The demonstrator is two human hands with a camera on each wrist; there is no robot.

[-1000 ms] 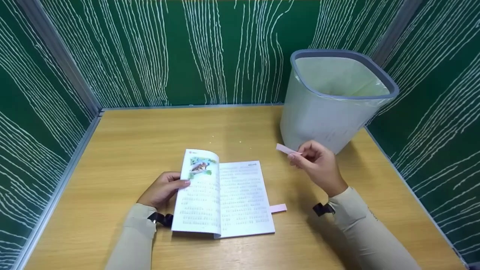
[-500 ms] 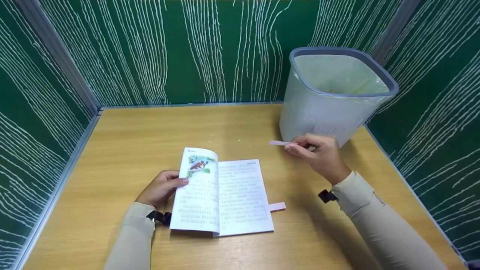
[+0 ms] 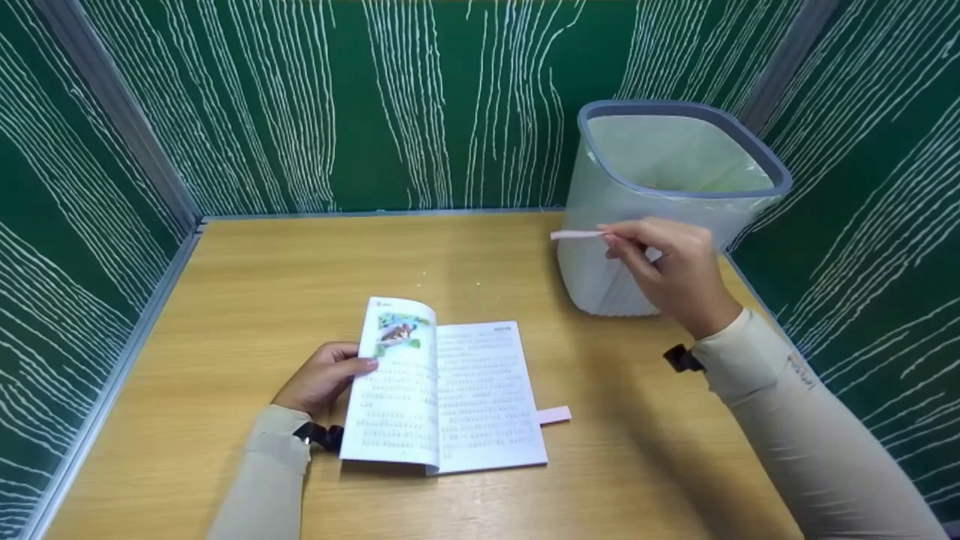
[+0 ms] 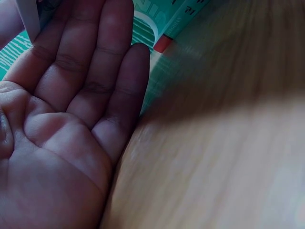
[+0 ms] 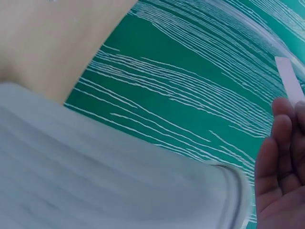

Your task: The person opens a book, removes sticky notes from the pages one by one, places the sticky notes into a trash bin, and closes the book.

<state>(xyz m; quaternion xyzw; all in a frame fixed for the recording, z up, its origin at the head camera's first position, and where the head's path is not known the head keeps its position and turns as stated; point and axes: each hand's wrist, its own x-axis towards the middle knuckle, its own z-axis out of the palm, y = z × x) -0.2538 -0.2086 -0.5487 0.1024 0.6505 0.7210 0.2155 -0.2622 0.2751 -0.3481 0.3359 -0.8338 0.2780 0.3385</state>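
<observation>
An open book (image 3: 484,390) lies on the table, its left side lifted, with a coloured animal picture near the top of the left page. My left hand (image 3: 322,377) holds that left edge, thumb on the page and fingers behind it; the left wrist view shows the palm (image 4: 62,157) beside the green cover (image 4: 162,19). Between thumb and fingertips my right hand (image 3: 671,266) pinches a pink paper strip (image 3: 576,235), held in front of the bin's wall. Another pink strip (image 3: 554,415) sticks out from the book's right edge.
A pale waste bin (image 3: 600,274) with a grey rim and a plastic liner stands at the back right of the wooden table (image 3: 300,262). A few tiny white specks lie behind the book. Green panels (image 3: 262,105) with white lines surround the table.
My right hand has moved up and to the right, carrying the pink paper strip closer to the bin's rim. The left hand and the book have stayed almost still.
</observation>
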